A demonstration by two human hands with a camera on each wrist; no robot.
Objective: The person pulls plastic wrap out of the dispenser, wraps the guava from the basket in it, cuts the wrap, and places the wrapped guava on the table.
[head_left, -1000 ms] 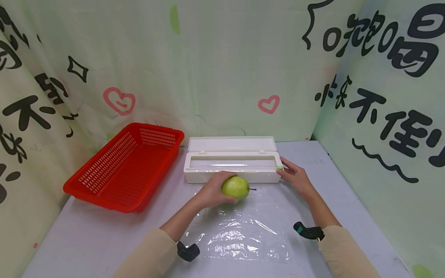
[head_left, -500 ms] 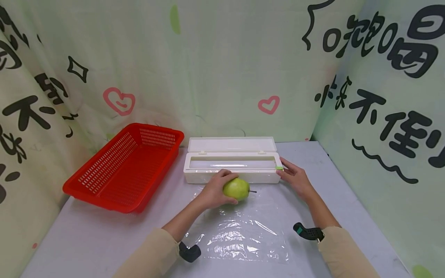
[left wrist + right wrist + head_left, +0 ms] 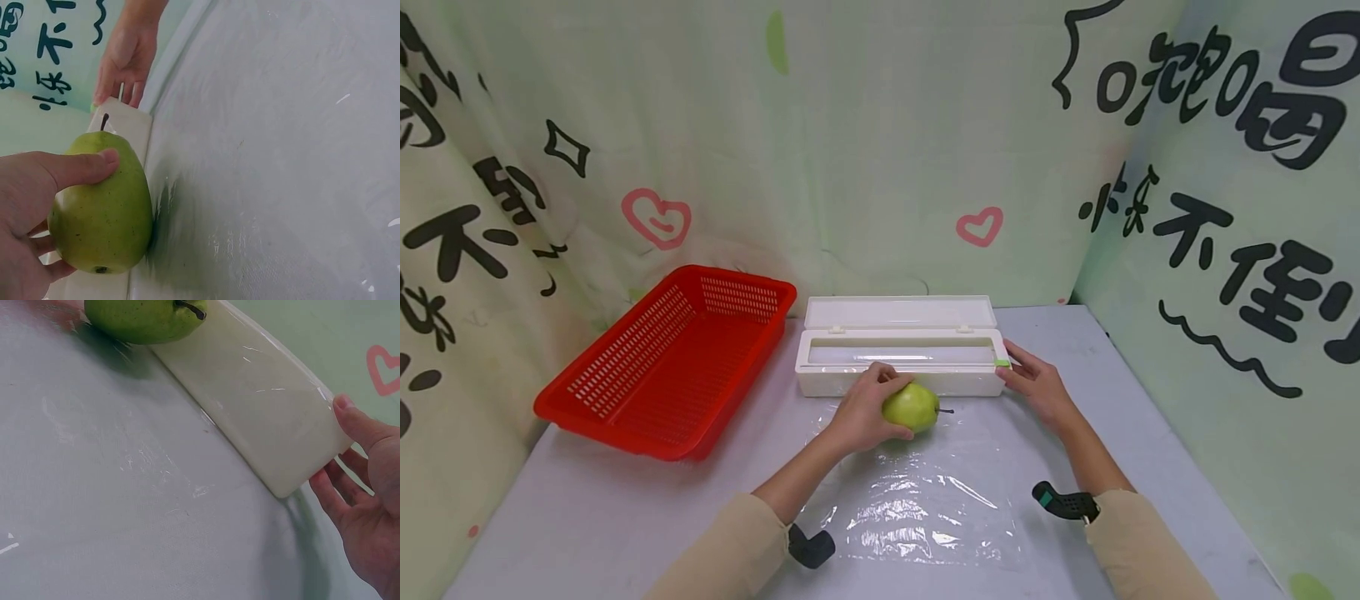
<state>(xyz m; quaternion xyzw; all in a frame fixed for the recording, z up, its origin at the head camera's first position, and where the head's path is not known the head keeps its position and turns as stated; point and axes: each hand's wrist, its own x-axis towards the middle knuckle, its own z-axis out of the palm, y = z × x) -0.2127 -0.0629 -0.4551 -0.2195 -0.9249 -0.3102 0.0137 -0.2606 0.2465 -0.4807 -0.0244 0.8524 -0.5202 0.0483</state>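
Observation:
My left hand (image 3: 863, 410) grips a green pear (image 3: 912, 407), fingers over its far side and thumb low on its near side. The pear lies on its side, its dark stem pointing right, over a spread sheet of cling film (image 3: 917, 517). Just behind it stands a white cling film dispenser (image 3: 895, 382) with its lid (image 3: 898, 312) raised. At the dispenser's right end, beside a small green tab (image 3: 1002, 363), my right hand (image 3: 1036, 385) holds the corner. In the right wrist view, the thumb (image 3: 359, 422) presses the upper edge while the fingers reach around the end.
A red plastic basket (image 3: 658, 442) stands on the left of the white table (image 3: 595, 517). Curtains printed with black characters and pink hearts hang behind and on both sides. Each wrist wears a black camera strap. The film sheet reaches toward the table's front.
The left hand and the pear have shifted very slightly to the right. My right hand stays on the dispenser's end, and the dispenser and film look unmoved.

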